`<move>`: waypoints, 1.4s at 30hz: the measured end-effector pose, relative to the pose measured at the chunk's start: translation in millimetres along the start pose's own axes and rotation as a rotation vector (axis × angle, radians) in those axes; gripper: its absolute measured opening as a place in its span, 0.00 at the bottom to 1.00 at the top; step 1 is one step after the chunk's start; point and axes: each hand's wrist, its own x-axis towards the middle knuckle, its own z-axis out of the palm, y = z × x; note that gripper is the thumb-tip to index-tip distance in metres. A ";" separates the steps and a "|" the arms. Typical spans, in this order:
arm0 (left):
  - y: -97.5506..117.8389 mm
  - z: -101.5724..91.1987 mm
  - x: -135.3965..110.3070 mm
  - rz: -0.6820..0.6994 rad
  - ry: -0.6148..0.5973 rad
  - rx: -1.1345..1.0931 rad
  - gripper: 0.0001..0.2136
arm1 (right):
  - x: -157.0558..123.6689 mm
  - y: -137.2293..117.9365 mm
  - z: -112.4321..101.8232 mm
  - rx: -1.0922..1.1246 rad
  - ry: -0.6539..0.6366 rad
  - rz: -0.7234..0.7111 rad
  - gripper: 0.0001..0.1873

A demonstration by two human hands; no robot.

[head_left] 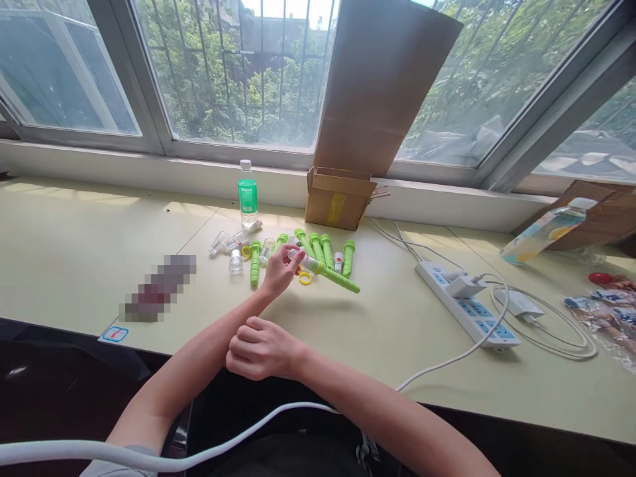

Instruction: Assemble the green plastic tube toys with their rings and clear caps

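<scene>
My left hand [281, 270] pinches the clear plastic end of a green ribbed plastic stick [340, 278], which has a yellow ring at its collar. The stick points right and slants down, just above the table. My right hand [263, 348] is closed in a loose fist, with its curled fingers against my left forearm; nothing shows in it. Around my left hand are several similar green sticks [255, 264], a loose yellow ring [305, 279], a clear plastic cup-like piece [236, 263] and more clear tubes [218, 243], some partly hidden by the hand.
Behind the parts stand a green-labelled bottle [248, 197] and a cardboard box [339, 199]. To the right lie a power strip [467, 306] with cables and a charger [519, 303]. A tilted bottle [549, 230] is farther right. A white cable [258, 427] crosses in front of my body.
</scene>
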 end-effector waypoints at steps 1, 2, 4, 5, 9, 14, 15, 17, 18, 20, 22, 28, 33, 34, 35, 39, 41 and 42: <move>-0.4 -1.1 0.9 -0.004 0.007 -0.006 0.17 | 1.3 0.8 -2.1 -0.006 0.019 -0.002 0.06; -0.9 -2.2 1.9 -0.003 0.017 -0.009 0.17 | 3.2 1.8 -4.5 -0.010 0.039 -0.002 0.08; -2.2 -4.1 4.0 0.003 0.029 -0.011 0.17 | 7.4 3.5 -8.7 0.003 0.032 -0.019 0.14; -2.9 -4.7 4.8 0.007 0.030 -0.010 0.17 | 8.9 4.0 -9.8 0.006 0.006 -0.014 0.14; -4.7 -5.2 6.2 0.027 0.035 -0.001 0.17 | 5.5 2.3 -4.9 0.017 -0.031 -0.003 0.08; -4.2 -5.7 6.3 0.029 0.028 0.003 0.18 | -2.5 0.8 -0.1 0.013 -0.024 -0.019 0.05; -4.0 -6.0 6.4 0.028 0.030 0.002 0.18 | -1.2 1.5 -2.0 0.008 -0.010 -0.008 0.06; -3.7 -6.5 6.6 0.027 0.035 0.001 0.18 | 4.0 3.4 -7.5 0.013 0.021 0.001 0.11; -3.7 -6.4 6.5 0.025 0.034 0.002 0.18 | 7.0 4.3 -10.2 0.021 0.025 0.013 0.14; -3.7 -5.7 5.9 0.020 0.023 0.006 0.18 | 11.1 5.1 -13.0 0.028 0.004 0.058 0.14; -3.5 -4.3 4.8 0.013 0.010 0.017 0.18 | 10.5 4.1 -11.4 0.032 -0.021 0.068 0.11; -2.4 -3.4 2.8 0.006 -0.020 0.031 0.18 | -3.8 -0.6 -0.5 0.017 -0.011 0.027 0.06; -4.8 -6.6 5.5 0.011 0.001 0.040 0.18 | 6.0 4.2 -12.5 0.024 -0.005 0.042 0.15; -5.0 -6.5 5.9 0.009 0.001 0.042 0.18 | 8.2 4.8 -14.0 0.026 0.000 0.047 0.15; -4.9 -6.1 6.0 0.006 0.002 0.044 0.18 | 9.3 4.8 -14.3 0.026 0.001 0.057 0.14; -2.8 -4.1 5.4 0.004 0.001 0.040 0.18 | 3.5 2.4 -8.2 0.013 0.009 0.026 0.07; -2.0 -4.3 5.1 0.012 -0.005 0.031 0.18 | -2.2 3.2 -6.5 0.017 0.026 0.009 0.08; -1.8 -4.8 5.2 0.017 -0.005 0.027 0.18 | -4.8 4.8 -6.9 0.012 0.019 0.025 0.08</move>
